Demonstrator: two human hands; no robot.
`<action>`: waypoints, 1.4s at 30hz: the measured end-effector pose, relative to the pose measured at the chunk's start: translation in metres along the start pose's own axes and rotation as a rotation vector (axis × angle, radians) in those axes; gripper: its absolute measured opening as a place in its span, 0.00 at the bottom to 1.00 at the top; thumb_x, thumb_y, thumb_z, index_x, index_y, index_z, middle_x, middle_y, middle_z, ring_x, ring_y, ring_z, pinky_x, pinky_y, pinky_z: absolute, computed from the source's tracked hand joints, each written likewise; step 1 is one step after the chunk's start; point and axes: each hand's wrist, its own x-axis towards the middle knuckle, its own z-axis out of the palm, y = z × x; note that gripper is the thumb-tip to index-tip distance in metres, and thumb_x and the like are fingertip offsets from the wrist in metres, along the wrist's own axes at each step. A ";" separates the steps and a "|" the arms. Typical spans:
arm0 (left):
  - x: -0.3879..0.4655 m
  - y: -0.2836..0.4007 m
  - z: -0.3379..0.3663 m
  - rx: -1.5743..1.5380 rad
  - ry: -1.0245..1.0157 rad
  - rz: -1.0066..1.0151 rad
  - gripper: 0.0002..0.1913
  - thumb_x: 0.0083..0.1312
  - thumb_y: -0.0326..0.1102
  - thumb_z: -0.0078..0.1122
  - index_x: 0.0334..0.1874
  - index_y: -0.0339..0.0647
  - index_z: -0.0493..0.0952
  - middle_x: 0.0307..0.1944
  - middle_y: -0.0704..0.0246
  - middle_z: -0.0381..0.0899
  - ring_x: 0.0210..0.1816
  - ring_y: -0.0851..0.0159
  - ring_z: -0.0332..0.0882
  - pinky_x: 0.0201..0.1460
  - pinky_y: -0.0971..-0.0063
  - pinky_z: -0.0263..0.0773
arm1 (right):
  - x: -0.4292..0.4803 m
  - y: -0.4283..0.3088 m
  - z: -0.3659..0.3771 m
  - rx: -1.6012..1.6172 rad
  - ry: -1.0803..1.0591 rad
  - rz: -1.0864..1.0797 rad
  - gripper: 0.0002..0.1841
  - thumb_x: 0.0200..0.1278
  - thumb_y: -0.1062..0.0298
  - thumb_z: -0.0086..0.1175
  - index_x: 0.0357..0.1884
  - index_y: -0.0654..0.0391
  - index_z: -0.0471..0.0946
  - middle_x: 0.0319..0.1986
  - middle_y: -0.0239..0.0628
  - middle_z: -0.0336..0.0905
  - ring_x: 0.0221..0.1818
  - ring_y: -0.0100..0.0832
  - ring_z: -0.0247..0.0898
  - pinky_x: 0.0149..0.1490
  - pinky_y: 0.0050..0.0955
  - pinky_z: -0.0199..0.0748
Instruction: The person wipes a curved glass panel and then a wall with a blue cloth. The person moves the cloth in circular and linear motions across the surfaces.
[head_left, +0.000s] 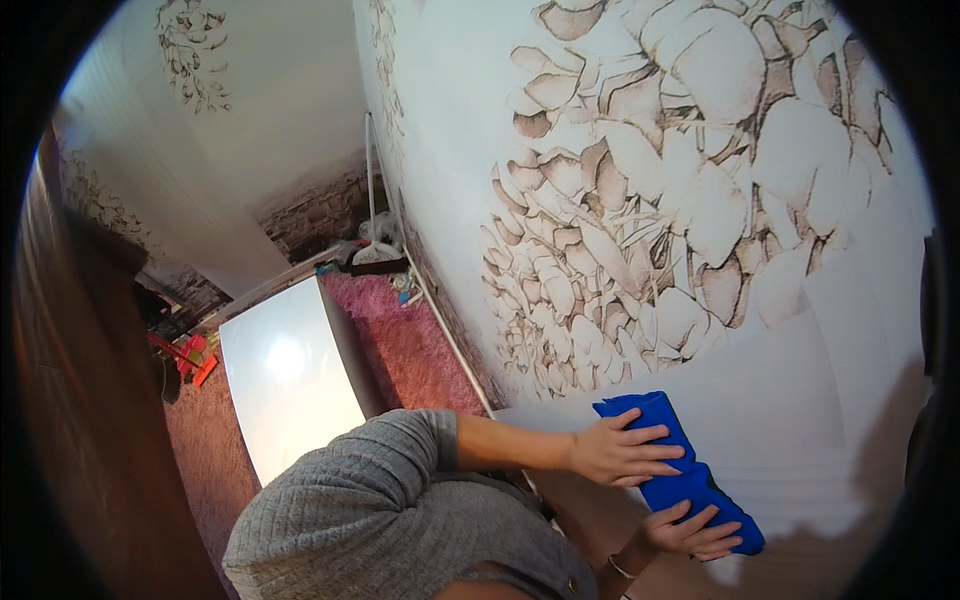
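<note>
A blue cloth (666, 480) lies spread and wrinkled against the pale lower part of the wall (780, 420). My left hand (626, 451) presses flat on its upper half, fingers spread and pointing right. On the lower half rests my right hand (694, 531), palm down with the fingers apart, some of them reaching the cloth's edge. Both hands hold the cloth to the surface, and their palms are hidden. A thin band circles my right wrist.
A large flower print (637, 187) covers the wall above the cloth. Behind me, a white glossy panel or table (285, 375) stands on pink carpet (420, 352). A long-handled dustpan (375, 251) stands in the corner. Red and orange items (196, 360) lie at left by a brown curtain (82, 390).
</note>
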 end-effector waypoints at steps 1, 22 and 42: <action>-0.008 -0.002 0.000 0.011 -0.026 0.012 0.24 0.63 0.51 0.57 0.62 0.64 0.75 0.72 0.75 0.62 0.74 0.58 0.51 0.74 0.48 0.30 | -0.005 -0.005 0.002 0.017 -0.004 0.013 0.25 0.74 0.54 0.41 0.70 0.48 0.61 0.73 0.56 0.48 0.74 0.62 0.39 0.70 0.65 0.34; -0.074 -0.238 -0.158 0.136 0.021 -0.450 0.29 0.66 0.47 0.56 0.68 0.45 0.66 0.74 0.49 0.50 0.76 0.39 0.42 0.73 0.40 0.36 | 0.132 -0.289 0.050 0.284 -0.235 -0.002 0.19 0.68 0.63 0.51 0.61 0.39 0.77 0.67 0.33 0.66 0.72 0.45 0.48 0.75 0.48 0.24; 0.036 -0.177 -0.120 0.114 0.083 -0.009 0.26 0.66 0.53 0.52 0.68 0.60 0.71 0.72 0.70 0.63 0.73 0.53 0.53 0.73 0.45 0.34 | 0.116 -0.185 0.044 0.069 0.063 0.137 0.17 0.74 0.60 0.39 0.51 0.63 0.71 0.70 0.58 0.53 0.73 0.65 0.41 0.71 0.66 0.34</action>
